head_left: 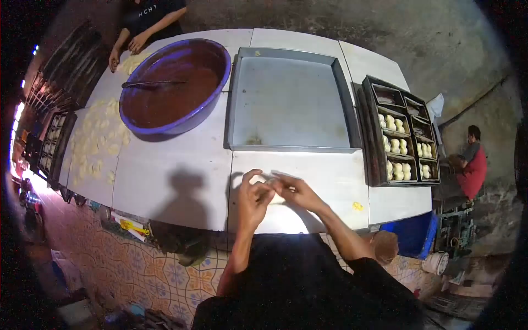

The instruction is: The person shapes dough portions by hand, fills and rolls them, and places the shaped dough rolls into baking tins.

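My left hand (pixel 254 199) and my right hand (pixel 297 192) meet over the front of the white table (pixel 330 206), fingertips pinched together and almost touching. Whatever lies between the fingers is too small and hidden to make out. A pale piece (pixel 278 199), perhaps dough, shows just below the fingers. Right behind the hands lies a large, shallow grey metal tray (pixel 291 99). A yellow lump (pixel 357 206) sits on the tabletop to the right of my right hand.
Back left stands a purple basin (pixel 206 113) of brown filling (pixel 165 102), a stirring stick (pixel 154 83) across it. Flattened dough pieces (pixel 93 143) cover the left side. Dark baking pans (pixel 377 170) with dough balls (pixel 397 146) stand right. One person (pixel 148 19) works opposite; another (pixel 473 165) sits far right.
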A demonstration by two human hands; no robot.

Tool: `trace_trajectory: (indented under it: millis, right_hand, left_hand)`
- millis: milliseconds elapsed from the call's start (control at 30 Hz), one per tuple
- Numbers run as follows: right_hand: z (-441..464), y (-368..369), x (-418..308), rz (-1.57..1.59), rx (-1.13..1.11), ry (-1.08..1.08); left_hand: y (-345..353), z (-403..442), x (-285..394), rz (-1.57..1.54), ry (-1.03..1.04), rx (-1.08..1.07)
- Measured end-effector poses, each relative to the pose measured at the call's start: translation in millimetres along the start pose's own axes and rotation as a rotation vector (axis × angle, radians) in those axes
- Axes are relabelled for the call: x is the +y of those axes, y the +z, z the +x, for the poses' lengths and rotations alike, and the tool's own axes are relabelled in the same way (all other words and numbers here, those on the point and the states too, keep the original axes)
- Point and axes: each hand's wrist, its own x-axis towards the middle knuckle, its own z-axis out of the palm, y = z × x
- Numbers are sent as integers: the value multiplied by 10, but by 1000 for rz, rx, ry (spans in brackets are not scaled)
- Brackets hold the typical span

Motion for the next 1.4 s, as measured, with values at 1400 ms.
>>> trace_trajectory:
  millis: [1400]
  right_hand:
    - [-3051,-5243,642,-1286,1098,13]
  left_hand:
    - [1541,-92,-833,-11,-225,371]
